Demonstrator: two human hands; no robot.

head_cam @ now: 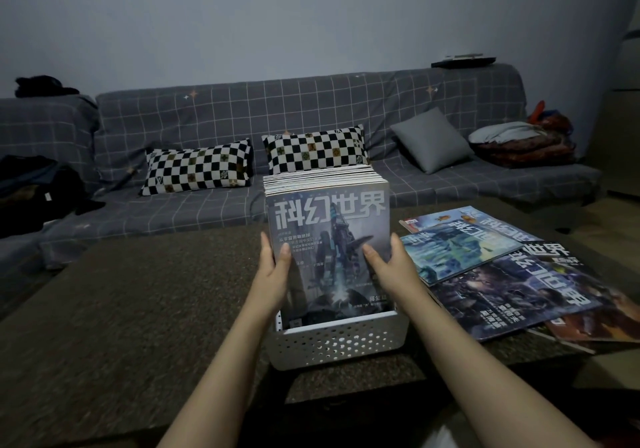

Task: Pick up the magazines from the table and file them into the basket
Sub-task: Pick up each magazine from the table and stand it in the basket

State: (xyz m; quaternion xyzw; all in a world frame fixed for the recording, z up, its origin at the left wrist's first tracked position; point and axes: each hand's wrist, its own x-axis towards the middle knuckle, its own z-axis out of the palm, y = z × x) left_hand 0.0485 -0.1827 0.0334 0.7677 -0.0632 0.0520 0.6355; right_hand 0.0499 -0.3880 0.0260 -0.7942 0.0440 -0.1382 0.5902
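A white perforated basket (336,342) stands on the dark table, packed with several upright magazines. The front magazine (332,232) shows a blue-grey cover with large white characters. My left hand (273,274) grips its left edge, thumb on the cover. My right hand (388,264) grips its right edge, thumb also on the cover. The magazine's lower end sits inside the basket. Several more magazines (485,267) lie flat and overlapping on the table to the right of the basket.
The dark speckled table (138,326) stretches left of the basket. Behind it is a grey checked sofa (242,111) with two chequered pillows, a grey cushion (431,139) and piled clothes at both ends.
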